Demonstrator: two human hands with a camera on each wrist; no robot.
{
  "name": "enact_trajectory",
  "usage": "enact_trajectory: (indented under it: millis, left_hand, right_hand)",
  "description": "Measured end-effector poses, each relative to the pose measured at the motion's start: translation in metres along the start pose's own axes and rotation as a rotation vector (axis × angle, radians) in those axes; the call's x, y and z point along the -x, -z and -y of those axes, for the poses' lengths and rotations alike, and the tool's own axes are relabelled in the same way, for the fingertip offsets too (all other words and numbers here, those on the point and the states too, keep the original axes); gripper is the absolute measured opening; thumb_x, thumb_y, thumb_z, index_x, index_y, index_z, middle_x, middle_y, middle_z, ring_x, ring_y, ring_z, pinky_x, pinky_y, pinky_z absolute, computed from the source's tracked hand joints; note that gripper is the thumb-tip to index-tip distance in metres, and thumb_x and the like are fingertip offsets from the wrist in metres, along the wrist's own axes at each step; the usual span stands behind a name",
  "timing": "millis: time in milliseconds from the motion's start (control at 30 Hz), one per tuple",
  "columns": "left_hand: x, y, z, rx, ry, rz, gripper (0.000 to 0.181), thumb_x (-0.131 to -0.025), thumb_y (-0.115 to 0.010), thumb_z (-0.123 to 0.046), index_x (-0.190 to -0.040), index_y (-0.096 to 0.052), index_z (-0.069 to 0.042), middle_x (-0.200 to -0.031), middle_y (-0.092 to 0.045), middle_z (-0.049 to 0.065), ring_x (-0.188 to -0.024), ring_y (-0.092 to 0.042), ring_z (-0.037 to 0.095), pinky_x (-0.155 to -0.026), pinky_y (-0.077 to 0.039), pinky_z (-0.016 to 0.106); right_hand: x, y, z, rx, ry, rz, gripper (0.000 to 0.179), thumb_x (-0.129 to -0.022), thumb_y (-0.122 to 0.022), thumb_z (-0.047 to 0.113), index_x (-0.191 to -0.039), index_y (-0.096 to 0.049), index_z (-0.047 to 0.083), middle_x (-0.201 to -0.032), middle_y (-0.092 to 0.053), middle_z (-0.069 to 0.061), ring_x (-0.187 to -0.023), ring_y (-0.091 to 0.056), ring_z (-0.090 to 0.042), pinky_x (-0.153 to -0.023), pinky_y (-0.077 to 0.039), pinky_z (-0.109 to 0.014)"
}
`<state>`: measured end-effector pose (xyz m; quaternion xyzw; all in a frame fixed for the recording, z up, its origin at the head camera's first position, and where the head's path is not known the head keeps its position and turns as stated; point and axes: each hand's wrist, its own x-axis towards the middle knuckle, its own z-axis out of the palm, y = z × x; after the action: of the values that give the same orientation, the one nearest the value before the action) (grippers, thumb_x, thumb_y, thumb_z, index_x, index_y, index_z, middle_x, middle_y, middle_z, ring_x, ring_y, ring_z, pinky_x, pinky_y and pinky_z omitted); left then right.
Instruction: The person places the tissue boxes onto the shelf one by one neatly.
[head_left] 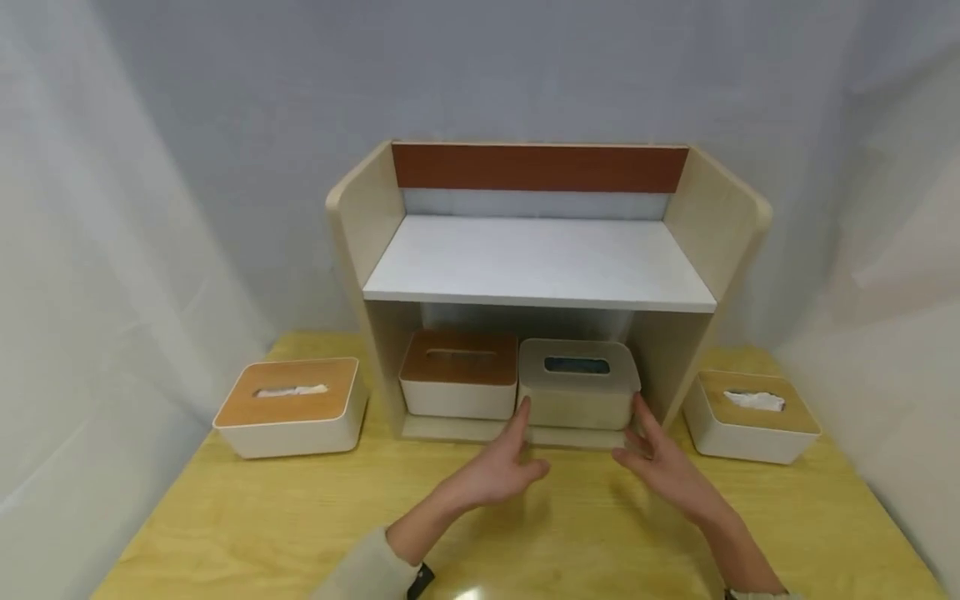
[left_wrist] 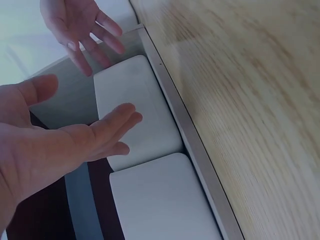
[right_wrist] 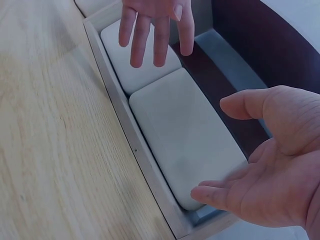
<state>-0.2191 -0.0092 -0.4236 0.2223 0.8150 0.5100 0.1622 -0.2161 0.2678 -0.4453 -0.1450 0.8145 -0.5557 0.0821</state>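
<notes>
In the lower compartment of a small desk shelf [head_left: 540, 262], two tissue boxes stand side by side. The right one is a beige tissue box [head_left: 577, 404] with a dark oval slot in its lid; the left one is a white tissue box [head_left: 459, 400] with a brown wood lid. My left hand [head_left: 495, 471] is held out with extended fingers, its fingertips at the beige box's front left corner. Across from it, my right hand [head_left: 671, 471] has its fingertips right at that box's front right corner. Neither hand grips anything; both palms face inward, thumbs spread.
On the yellow wood table [head_left: 300, 517], a white tissue box with an orange-brown lid [head_left: 292, 408] sits left of the shelf. Another white tissue box with a tan lid [head_left: 750, 417] stands to its right. White tissue pokes from both. A low front ledge [head_left: 457, 428] edges the compartment.
</notes>
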Motion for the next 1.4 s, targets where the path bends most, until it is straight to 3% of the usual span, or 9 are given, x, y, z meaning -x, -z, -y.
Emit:
enact_trajectory:
  millis: [200,467,700,933,1167,1400]
  left_hand:
    - [0.008,0.009,-0.005,-0.043,-0.010,0.025,0.090,-0.098,-0.059,-0.022,-0.158,0.005,-0.003,-0.164,0.003,0.020,-0.147,-0.024,0.036,-0.120,-0.016,0.047]
    - [0.037,0.032,-0.006,0.046,0.036,-0.010,0.090,-0.101,-0.058,-0.027,-0.159,0.010,-0.017,-0.166,0.004,0.013,-0.146,-0.026,0.037,-0.112,-0.035,0.052]
    - [0.059,0.050,-0.009,0.039,0.030,-0.059,0.090,-0.101,-0.058,-0.028,-0.160,0.009,-0.019,-0.166,0.004,0.013,-0.146,-0.028,0.038,-0.113,-0.032,0.056]
    - [0.081,0.066,-0.010,0.034,0.032,-0.085,0.087,-0.102,-0.057,-0.027,-0.160,0.007,-0.020,-0.166,0.004,0.009,-0.147,-0.026,0.039,-0.113,-0.030,0.057]
    - [0.102,0.087,-0.006,0.077,0.048,-0.212,0.082,-0.102,-0.055,-0.024,-0.161,0.002,-0.020,-0.166,-0.002,0.010,-0.146,-0.025,0.039,-0.110,-0.036,0.055]
    - [0.123,0.119,0.001,0.054,0.028,-0.340,0.080,-0.104,-0.053,-0.026,-0.161,0.003,-0.015,-0.165,-0.006,0.017,-0.146,-0.024,0.042,-0.113,-0.030,0.059]
  right_hand:
    - [0.002,0.000,0.011,0.036,0.009,0.024,0.088,-0.103,-0.055,0.023,-0.158,0.012,0.007,-0.163,0.007,-0.025,-0.143,-0.020,-0.051,-0.107,-0.038,-0.052]
    - [0.003,-0.010,0.018,0.054,0.015,0.071,0.082,-0.103,-0.056,0.023,-0.160,0.001,0.009,-0.161,-0.011,-0.028,-0.141,-0.029,-0.051,-0.105,-0.042,-0.055]
    - [0.004,-0.018,0.023,0.005,0.015,0.121,0.082,-0.103,-0.056,0.021,-0.160,0.001,0.006,-0.161,-0.007,-0.030,-0.140,-0.025,-0.054,-0.104,-0.042,-0.056]
    - [0.003,-0.030,0.028,0.017,0.029,0.157,0.082,-0.102,-0.056,0.021,-0.159,0.000,0.003,-0.159,-0.011,-0.034,-0.139,-0.028,-0.056,-0.105,-0.040,-0.056]
    - [-0.001,-0.050,0.034,0.012,0.046,0.193,0.082,-0.102,-0.058,0.023,-0.159,-0.003,0.002,-0.158,-0.016,-0.033,-0.139,-0.028,-0.055,-0.107,-0.039,-0.057]
    - [-0.010,-0.079,0.042,-0.055,0.076,0.262,0.081,-0.102,-0.057,0.023,-0.160,-0.004,0.004,-0.158,-0.016,-0.033,-0.140,-0.026,-0.055,-0.108,-0.035,-0.059]
